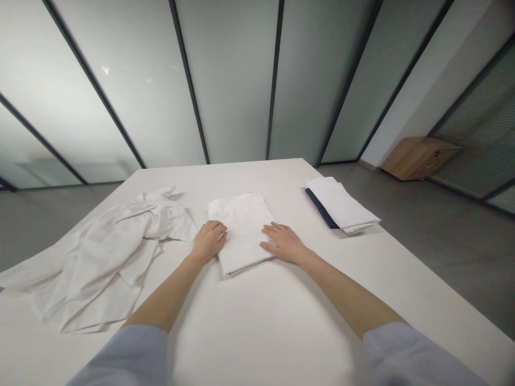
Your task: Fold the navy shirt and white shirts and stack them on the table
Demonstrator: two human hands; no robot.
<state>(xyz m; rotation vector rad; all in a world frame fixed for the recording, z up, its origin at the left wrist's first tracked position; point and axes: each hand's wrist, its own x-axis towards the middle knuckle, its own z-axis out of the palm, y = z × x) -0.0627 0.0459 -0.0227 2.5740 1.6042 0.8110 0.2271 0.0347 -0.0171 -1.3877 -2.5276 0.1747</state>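
Nearest are two pale blue-grey sleeves, the left sleeve and the right sleeve, each ending partway along a bare forearm. Both forearms reach forward over a white counter.

On the left side of the counter lies a loose white cloth, crumpled and spread in uneven folds, its far end running toward the counter's left edge. It is near the left arm.

In the middle of the counter, between the two hands, a folded white cloth lies flat in a rough rectangle, its layers showing along the near edge. The left hand rests at its left edge, fingers together and slightly bent; whether they pinch the fabric I cannot tell. The right hand lies palm down at the right edge, fingers spread apart, the tips on the cloth.

Farther to the right, well apart from the hands, a second folded cloth, also white, lies near the counter's right edge. A dark blue flat piece shows along its left side.

Beyond the counter are a grey floor, a wooden cabinet at the right and frosted glass panels divided by dark bars.
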